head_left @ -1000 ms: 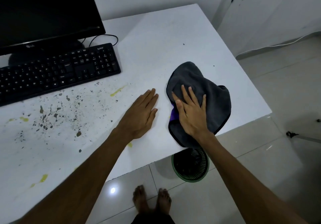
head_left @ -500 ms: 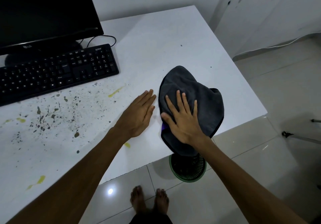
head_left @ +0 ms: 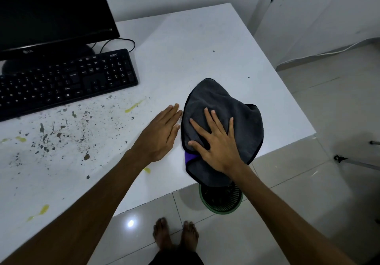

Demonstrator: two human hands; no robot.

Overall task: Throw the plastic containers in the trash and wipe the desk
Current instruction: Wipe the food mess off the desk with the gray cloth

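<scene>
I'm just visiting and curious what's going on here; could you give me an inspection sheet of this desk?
Surface: white desk, dark specks and yellow smears on its left half; right half mostly clean.
Job's things: grey cloth at the near right edge, partly overhanging; green trash bin on the floor below. No plastic containers on the desk.
Clutter: keyboard, monitor.
Hands: left hand flat on the desk beside the cloth; right hand spread flat on the cloth.
Cables: black cable behind the keyboard; white cable along the wall.
Surroundings: tiled floor, bare feet, white walls.
</scene>
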